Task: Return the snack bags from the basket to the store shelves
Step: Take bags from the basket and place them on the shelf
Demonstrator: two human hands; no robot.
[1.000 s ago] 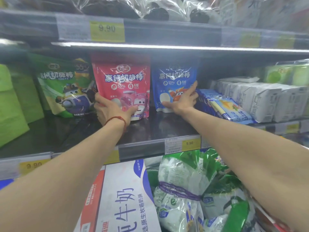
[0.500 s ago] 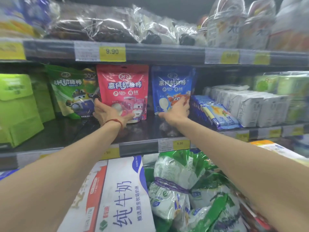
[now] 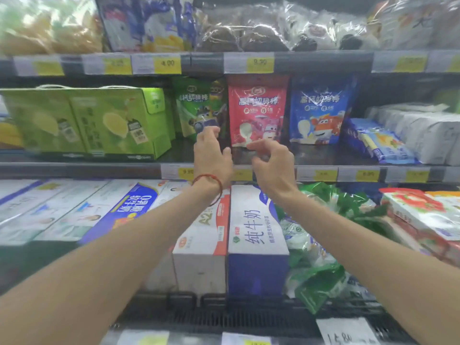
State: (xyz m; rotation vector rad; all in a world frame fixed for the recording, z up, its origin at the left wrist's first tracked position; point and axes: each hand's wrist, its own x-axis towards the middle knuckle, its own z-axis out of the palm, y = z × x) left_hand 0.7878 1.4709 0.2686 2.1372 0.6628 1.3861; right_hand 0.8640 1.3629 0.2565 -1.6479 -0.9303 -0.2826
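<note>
Hands hover empty and loosely curled in front of the red snack bag.

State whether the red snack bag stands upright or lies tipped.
Upright: the red snack bag stands on its base, label facing out.

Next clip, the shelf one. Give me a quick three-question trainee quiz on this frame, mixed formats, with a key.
1. True or false: the left hand grips the red bag.
2. Which bag stands just right of the red bag? A) a yellow bag B) the blue bag C) a black bag
3. Fill in: the red cord is on the ___ wrist.

Key
1. False. The left hand and the right hand are both loosely curled in front of the shelf, holding nothing.
2. B.
3. Left.
</note>
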